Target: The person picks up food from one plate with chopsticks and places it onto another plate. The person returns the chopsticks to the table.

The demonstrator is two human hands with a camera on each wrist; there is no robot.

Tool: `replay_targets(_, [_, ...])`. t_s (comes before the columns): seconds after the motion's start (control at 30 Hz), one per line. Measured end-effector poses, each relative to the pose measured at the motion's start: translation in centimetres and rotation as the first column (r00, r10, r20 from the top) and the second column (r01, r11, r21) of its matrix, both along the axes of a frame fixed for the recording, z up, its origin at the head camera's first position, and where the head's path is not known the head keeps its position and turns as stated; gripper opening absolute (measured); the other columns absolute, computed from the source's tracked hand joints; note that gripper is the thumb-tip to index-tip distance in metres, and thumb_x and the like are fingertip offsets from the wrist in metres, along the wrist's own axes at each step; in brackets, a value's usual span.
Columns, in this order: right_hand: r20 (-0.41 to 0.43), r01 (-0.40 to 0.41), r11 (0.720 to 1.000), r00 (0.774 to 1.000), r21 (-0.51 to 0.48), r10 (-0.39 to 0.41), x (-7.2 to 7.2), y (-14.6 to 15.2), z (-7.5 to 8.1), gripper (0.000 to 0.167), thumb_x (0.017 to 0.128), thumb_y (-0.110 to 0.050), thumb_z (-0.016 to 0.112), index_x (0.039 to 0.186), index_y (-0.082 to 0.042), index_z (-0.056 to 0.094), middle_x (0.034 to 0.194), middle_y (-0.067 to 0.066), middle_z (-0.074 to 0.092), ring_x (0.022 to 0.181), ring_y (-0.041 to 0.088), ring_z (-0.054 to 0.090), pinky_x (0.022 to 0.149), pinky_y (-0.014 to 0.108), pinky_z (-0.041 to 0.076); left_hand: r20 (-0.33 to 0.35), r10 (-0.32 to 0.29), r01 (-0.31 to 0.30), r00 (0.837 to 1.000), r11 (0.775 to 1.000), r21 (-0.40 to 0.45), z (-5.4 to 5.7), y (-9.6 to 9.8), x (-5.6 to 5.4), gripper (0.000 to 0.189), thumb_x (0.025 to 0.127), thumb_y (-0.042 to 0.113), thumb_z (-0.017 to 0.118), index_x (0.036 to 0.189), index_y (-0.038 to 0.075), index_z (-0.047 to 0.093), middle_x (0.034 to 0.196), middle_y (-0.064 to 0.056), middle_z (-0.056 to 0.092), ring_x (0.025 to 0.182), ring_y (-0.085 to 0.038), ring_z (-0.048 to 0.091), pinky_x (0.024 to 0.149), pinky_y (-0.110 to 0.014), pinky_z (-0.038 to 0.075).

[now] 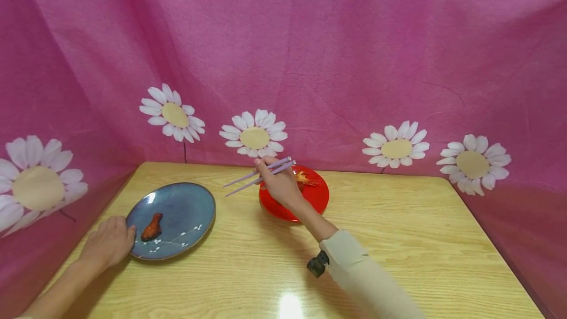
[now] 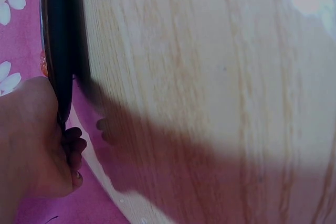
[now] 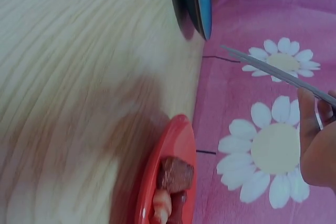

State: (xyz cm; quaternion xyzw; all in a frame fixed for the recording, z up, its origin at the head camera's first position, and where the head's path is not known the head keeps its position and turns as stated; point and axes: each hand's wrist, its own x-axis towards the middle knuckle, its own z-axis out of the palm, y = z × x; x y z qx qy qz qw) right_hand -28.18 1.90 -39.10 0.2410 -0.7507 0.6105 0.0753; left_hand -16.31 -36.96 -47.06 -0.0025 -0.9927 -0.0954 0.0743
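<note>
My left hand [image 1: 108, 242] grips the left rim of a blue plate [image 1: 186, 210], with the thumb at its edge and curled fingers [image 2: 77, 145] below it in the left wrist view. A browned chicken drumstick [image 1: 152, 229] lies on that plate, near my left thumb. Above a red plate [image 1: 320, 196], my right hand [image 1: 280, 185] holds a pair of light purple chopsticks [image 1: 243, 187]. Their tips point left towards the blue plate, slightly apart, with nothing between them. On the red plate are a brown chunk [image 3: 176, 174] and a pale reddish piece [image 3: 161, 204], partly hidden by my hand in the head view.
Both plates are on a light wooden table [image 1: 398, 240]. A pink cloth [image 1: 332, 63] with white daisies hangs behind the table and along its sides. A small black device [image 1: 317, 264] is strapped at my right sleeve.
</note>
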Motion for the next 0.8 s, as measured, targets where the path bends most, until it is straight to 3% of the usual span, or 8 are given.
replay_targets(0.23, [0.043,-0.089,0.995,0.995,-0.042,0.091,0.4,-1.6,-0.2,0.025,0.101,-0.021,0.060,0.085,-0.002,0.068,0.075,0.010,0.068,0.072,0.039,0.070,0.062,0.052,0.056,0.006,0.004,-0.004,1.000,1.000,0.006,-0.2,-0.2,-0.1,0.028,0.099,0.016,0.046,0.087,-0.009,0.045,0.082,-0.021,0.047,0.082,-0.047,0.051,0.065,-0.060,0.042])
replay_targets(0.53, [0.042,-0.143,0.989,0.989,-0.035,0.144,1.1,-3.8,-0.5,0.024,0.100,-0.017,0.061,0.089,0.002,0.070,0.076,0.004,0.069,0.070,0.039,0.069,0.056,0.034,0.057,0.005,0.000,0.000,1.000,1.000,0.003,-0.1,-0.2,-0.2,0.028,0.099,0.016,0.046,0.087,-0.008,0.045,0.083,-0.021,0.047,0.082,-0.047,0.051,0.065,-0.060,0.042])
replay_targets(0.8, [0.046,-0.208,0.978,0.977,-0.018,0.208,1.8,-5.8,-0.7,0.024,0.100,-0.018,0.061,0.089,0.000,0.071,0.077,0.005,0.070,0.068,0.030,0.071,0.056,0.038,0.057,0.010,-0.001,0.001,1.000,1.000,-0.003,0.0,0.0,-0.2,0.028,0.100,0.016,0.047,0.087,-0.009,0.045,0.082,-0.020,0.046,0.082,-0.047,0.051,0.067,-0.060,0.043])
